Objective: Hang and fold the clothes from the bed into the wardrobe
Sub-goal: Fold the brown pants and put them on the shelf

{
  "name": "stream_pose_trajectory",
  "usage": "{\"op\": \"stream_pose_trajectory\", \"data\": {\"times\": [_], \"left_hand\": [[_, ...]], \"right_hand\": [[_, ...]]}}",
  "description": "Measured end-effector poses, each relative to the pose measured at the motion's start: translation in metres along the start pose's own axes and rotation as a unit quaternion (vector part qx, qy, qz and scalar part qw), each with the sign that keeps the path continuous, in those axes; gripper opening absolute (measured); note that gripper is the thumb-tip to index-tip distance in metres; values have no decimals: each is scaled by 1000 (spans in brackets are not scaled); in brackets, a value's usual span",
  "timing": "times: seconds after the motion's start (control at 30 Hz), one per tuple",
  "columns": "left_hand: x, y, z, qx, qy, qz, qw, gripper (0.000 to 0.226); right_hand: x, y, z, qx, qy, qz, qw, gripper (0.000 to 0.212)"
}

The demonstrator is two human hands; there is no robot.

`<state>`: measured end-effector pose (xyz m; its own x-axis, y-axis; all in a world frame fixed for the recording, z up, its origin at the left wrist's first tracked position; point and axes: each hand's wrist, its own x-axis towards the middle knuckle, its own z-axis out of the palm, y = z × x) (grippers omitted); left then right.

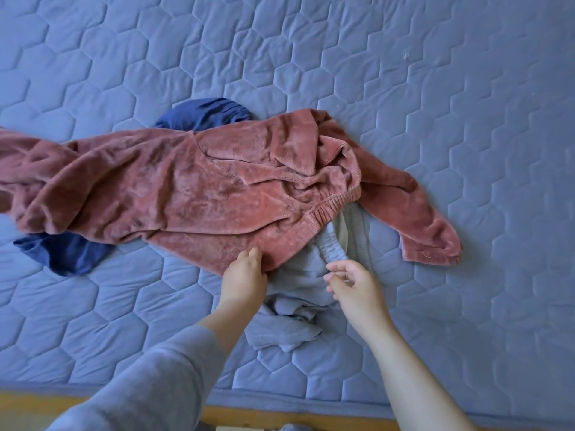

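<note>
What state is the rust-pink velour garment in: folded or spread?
Spread, crumpled: the rust-pink velour garment lies stretched across the blue quilted mattress, one sleeve flung out, no neat folds.

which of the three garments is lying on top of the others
The pink top: it is spread over both the navy garment and the grey sweatpants, which only stick out from under its edges.

Readable text: I find none anywhere in my view.
Pink velour top (217, 188): I can read no print, brand or tag on it.
Grey sweatpants (298, 275): the waistband shows me no label or size mark.
Navy garment (205, 115): I make out no lettering.
Quilted mattress cover (435, 88): only stitched hexagons, and no words or numbers that I can read.
</note>
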<state>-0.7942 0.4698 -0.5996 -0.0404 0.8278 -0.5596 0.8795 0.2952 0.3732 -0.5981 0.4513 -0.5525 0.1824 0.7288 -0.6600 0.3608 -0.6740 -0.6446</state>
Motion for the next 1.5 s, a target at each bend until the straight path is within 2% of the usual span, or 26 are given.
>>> {"op": "stream_pose_trajectory", "data": {"times": [0.07,0.2,0.3,0.4,0.53,0.63,0.7,0.73,0.87,0.97,1.2,1.37,1.5], "left_hand": [[1,-4,-10,-27,23,21,999,15],[-13,-6,-44,-110,63,39,991,26],[-32,5,-85,-149,89,91,981,20],[-48,24,-130,-153,102,138,973,43],[-64,42,-185,-127,90,174,972,19],[-74,54,-224,-85,144,189,968,25],[-84,63,-251,-85,170,200,961,17],[-89,68,-266,-83,171,206,960,16],[-112,86,-324,5,128,249,960,41],[-129,101,-366,42,129,253,958,35],[-176,148,-465,89,196,274,937,18],[-212,178,-520,125,222,283,925,23],[-241,199,-550,123,258,321,903,23]], "right_hand": [[1,-3,-1,3,-1,-1,1000,19],[-4,-13,-1,0,0,-3,1000,21],[-14,-30,-3,-5,2,-15,1000,23],[-28,-55,-9,-13,7,-38,999,24],[-50,-94,-23,-12,9,-69,998,23],[-69,-126,-37,-9,10,-97,995,23],[-83,-147,-47,-14,17,-117,993,22],[-90,-157,-52,-17,20,-126,992,21],[-118,-197,-72,-3,26,-163,986,15],[-139,-223,-84,12,37,-189,981,16],[-189,-294,-108,18,38,-246,968,13],[-232,-353,-130,16,69,-321,944,13],[-269,-382,-135,2,42,-392,919,16]]}}
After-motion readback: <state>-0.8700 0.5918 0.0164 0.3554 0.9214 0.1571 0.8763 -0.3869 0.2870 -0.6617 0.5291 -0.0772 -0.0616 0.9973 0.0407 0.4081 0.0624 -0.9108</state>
